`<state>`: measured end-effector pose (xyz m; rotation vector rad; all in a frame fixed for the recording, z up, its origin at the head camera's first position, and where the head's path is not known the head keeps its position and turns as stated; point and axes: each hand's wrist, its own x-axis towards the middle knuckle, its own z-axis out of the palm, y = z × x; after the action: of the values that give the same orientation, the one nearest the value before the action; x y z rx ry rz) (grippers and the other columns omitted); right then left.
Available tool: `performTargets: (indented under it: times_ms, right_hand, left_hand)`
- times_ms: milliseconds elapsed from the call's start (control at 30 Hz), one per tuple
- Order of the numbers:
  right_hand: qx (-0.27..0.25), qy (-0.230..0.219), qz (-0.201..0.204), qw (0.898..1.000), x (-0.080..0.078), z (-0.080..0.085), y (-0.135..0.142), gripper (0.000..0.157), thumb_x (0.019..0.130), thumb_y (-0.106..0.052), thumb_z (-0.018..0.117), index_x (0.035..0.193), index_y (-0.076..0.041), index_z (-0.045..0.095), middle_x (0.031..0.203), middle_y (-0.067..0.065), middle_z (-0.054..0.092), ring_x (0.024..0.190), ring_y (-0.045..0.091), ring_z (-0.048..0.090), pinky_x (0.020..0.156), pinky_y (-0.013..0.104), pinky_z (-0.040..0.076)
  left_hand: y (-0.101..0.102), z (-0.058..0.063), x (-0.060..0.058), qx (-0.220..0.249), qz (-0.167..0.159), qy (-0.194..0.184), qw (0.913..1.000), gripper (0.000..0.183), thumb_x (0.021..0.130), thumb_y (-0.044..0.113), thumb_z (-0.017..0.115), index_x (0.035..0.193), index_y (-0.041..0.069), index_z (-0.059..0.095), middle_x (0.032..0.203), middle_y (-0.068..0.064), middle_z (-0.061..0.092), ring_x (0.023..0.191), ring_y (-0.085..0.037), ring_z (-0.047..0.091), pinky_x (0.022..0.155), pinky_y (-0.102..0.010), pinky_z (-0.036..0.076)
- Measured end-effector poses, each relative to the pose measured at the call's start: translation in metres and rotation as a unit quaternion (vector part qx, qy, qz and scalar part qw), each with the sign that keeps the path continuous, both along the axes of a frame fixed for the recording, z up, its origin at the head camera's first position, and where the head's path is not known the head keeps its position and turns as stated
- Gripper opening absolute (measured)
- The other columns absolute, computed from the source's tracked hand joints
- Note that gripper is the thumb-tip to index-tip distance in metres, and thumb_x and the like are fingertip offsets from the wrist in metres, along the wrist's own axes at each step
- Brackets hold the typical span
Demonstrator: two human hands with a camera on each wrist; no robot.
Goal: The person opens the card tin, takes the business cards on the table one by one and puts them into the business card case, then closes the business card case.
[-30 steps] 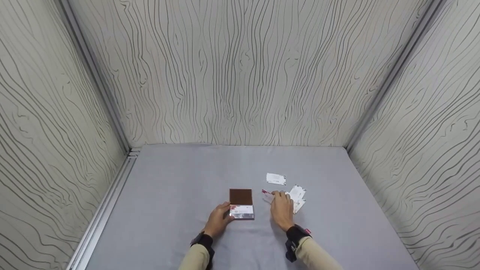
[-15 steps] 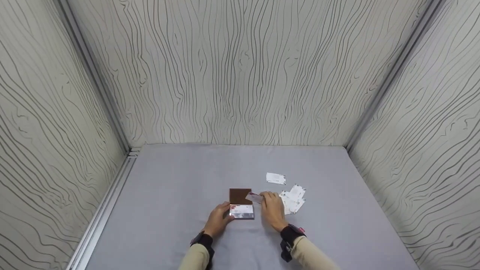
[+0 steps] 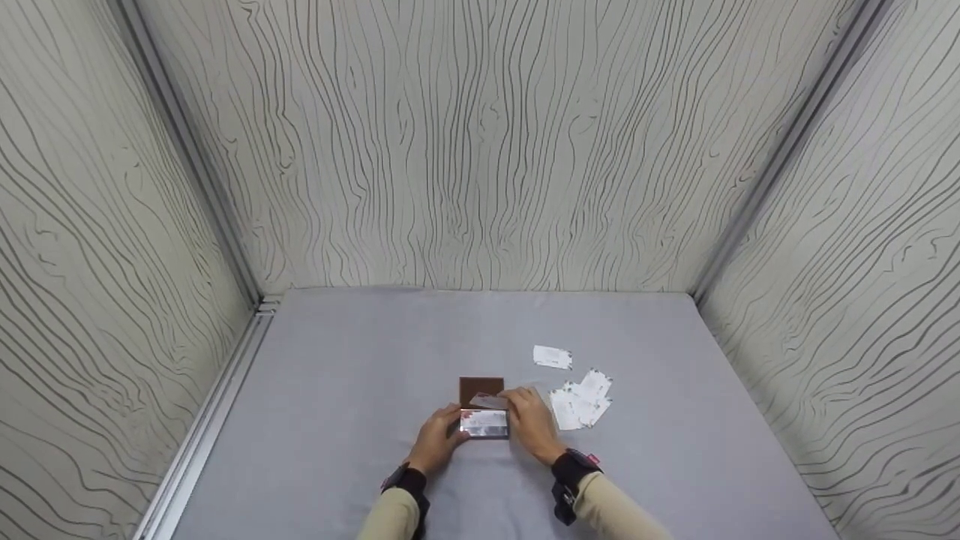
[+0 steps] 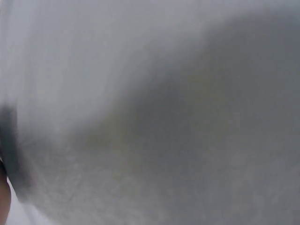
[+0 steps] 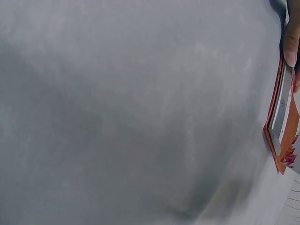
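Note:
On the grey cloth lies an opened brown card holder, its cover flap away from me. A white business card with a red corner shows in its near half. My left hand grips the holder's left edge, thumb at the near corner. Between the fingertips of my right hand is another business card, tilted above the holder's fold. In the right wrist view, the holder's edge and a card's red-patterned corner appear at the right margin. The left wrist view is mostly blurred cloth.
Several white cards overlap in a loose pile right of my right hand. A single card lies farther back. Patterned walls enclose the cloth-covered table, and a metal rail runs along its left side.
My right hand has carried a card leftward from the pile to over the holder's fold. The left hand and the holder have stayed in place.

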<state>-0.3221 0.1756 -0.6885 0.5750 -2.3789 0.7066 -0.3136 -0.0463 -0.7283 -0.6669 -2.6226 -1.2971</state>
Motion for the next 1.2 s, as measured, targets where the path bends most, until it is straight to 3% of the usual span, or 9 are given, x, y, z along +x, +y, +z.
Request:
performTargets:
  times_ms: [300,533,700,967,1200]
  right_hand:
    - [-0.003,-0.003,0.039,0.999,0.001,-0.002,-0.007,0.025,0.082,0.007,0.069,0.101,-0.007,0.074,0.089,0.003,0.065,0.083,0.02,0.06,0.073,0.035,0.055]
    - [0.007,-0.026,0.051,0.998,0.004,0.0,-0.008,0.025,0.082,0.006,0.07,0.103,-0.006,0.074,0.091,0.004,0.066,0.086,0.022,0.06,0.076,0.036,0.055]
    - [0.013,-0.038,0.054,0.998,0.004,0.0,-0.011,0.024,0.083,0.006,0.068,0.103,-0.006,0.075,0.09,0.003,0.065,0.086,0.02,0.059,0.076,0.036,0.055]
    - [0.039,-0.018,0.048,0.998,0.0,-0.003,-0.012,0.023,0.082,0.008,0.067,0.1,-0.005,0.076,0.086,0.003,0.064,0.081,0.021,0.057,0.071,0.035,0.053]
    - [0.078,-0.068,0.04,0.994,0.002,-0.004,-0.014,0.025,0.088,-0.002,0.069,0.111,-0.007,0.074,0.096,0.006,0.063,0.088,0.024,0.056,0.076,0.037,0.052]
  left_hand:
    - [0.0,0.0,0.001,-0.001,-0.005,0.027,0.9996,0.041,0.086,0.008,0.074,0.12,-0.012,0.063,0.129,-0.027,0.059,0.123,-0.046,0.053,0.104,-0.056,0.042]
    - [-0.001,0.001,0.001,-0.006,-0.003,0.023,0.9997,0.042,0.086,0.009,0.074,0.121,-0.012,0.063,0.129,-0.026,0.06,0.123,-0.044,0.053,0.105,-0.055,0.041]
    - [-0.001,0.002,0.001,-0.007,-0.005,0.037,0.9993,0.041,0.086,0.009,0.074,0.12,-0.011,0.064,0.128,-0.027,0.06,0.122,-0.045,0.054,0.103,-0.056,0.042]
    - [-0.001,0.002,0.001,-0.001,-0.004,0.028,0.9996,0.042,0.086,0.008,0.074,0.12,-0.013,0.063,0.129,-0.028,0.059,0.122,-0.046,0.053,0.104,-0.057,0.041]
    - [0.0,0.002,0.001,-0.007,-0.002,0.019,0.9998,0.043,0.085,0.007,0.074,0.122,-0.013,0.062,0.13,-0.026,0.059,0.124,-0.044,0.053,0.105,-0.054,0.041]
